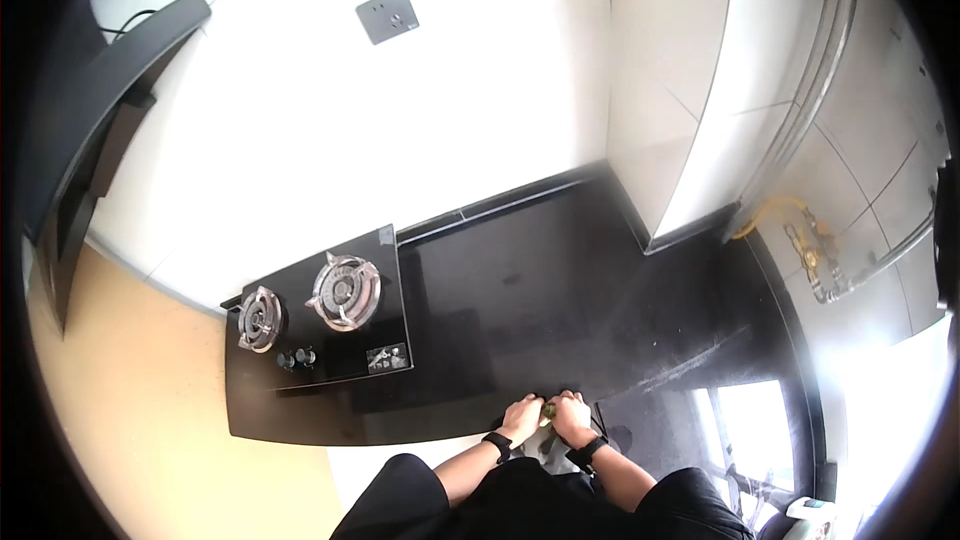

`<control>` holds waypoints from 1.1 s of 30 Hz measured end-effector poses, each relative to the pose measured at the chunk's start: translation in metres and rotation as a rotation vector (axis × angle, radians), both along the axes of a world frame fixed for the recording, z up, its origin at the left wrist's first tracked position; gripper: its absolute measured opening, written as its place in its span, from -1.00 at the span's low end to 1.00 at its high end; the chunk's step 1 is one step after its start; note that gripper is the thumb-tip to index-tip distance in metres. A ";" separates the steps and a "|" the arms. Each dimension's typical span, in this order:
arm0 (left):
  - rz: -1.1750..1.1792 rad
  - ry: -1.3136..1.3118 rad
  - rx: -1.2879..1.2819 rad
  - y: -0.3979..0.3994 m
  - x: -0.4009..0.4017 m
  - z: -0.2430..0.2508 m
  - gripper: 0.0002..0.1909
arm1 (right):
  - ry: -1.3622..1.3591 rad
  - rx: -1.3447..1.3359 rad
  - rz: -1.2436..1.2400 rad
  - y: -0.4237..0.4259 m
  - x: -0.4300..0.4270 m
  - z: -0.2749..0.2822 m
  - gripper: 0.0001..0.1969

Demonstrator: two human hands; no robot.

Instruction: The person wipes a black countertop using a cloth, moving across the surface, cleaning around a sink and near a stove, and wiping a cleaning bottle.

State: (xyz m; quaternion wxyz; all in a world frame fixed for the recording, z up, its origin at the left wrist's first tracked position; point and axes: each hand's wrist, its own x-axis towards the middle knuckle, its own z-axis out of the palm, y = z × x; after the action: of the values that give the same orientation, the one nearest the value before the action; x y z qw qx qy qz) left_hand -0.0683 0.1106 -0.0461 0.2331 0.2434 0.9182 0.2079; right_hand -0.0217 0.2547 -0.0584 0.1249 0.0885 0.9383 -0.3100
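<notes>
Near the front edge of the black countertop (pixel 525 315), my left hand (pixel 523 417) and my right hand (pixel 571 415) are close together with their fingers curled. Between them shows a small green and yellowish thing (pixel 549 412), perhaps a piece of cloth or sponge, which both hands seem to grip. Most of it is hidden by my fingers. Each wrist wears a black band. Below the hands, something pale and grey is partly visible, too unclear to name.
A black gas hob (pixel 322 345) with two burners and knobs is set in the counter at left. A wall socket (pixel 388 15) is above. Yellow gas piping with brass valves (pixel 811 259) runs along the right wall. A white bottle (pixel 811 510) stands at lower right.
</notes>
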 end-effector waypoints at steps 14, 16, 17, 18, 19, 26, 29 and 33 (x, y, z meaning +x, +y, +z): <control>0.113 0.437 0.497 0.032 -0.098 0.169 -0.77 | 0.707 -0.237 -0.126 0.039 -0.097 0.165 -0.56; 0.071 0.479 0.626 0.061 -0.120 0.200 -0.72 | 0.866 -0.203 -0.173 0.064 -0.112 0.202 -0.50; 0.041 0.517 0.680 0.077 -0.129 0.222 -0.70 | 0.989 -0.153 -0.202 0.076 -0.120 0.219 -0.49; 0.009 0.566 0.723 0.093 -0.139 0.237 -0.69 | 1.059 -0.148 -0.223 0.088 -0.128 0.235 -0.47; -0.023 0.605 0.770 0.110 -0.146 0.246 -0.68 | 1.132 -0.119 -0.245 0.103 -0.135 0.244 -0.47; -0.178 0.671 0.972 0.230 -0.178 0.285 -0.64 | 1.230 -0.087 -0.513 0.190 -0.158 0.273 -0.45; -0.205 0.654 0.997 0.265 -0.195 0.290 -0.64 | 1.296 -0.043 -0.528 0.222 -0.172 0.277 -0.46; -0.213 0.648 1.002 0.300 -0.219 0.307 -0.59 | 1.298 -0.046 -0.559 0.255 -0.198 0.294 -0.47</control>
State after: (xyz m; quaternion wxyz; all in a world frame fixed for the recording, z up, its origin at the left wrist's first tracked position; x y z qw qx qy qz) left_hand -0.2873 0.4103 0.2605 -0.1819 0.4650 0.7036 0.5056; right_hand -0.2201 0.5093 0.2352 -0.5425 0.1209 0.7586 -0.3402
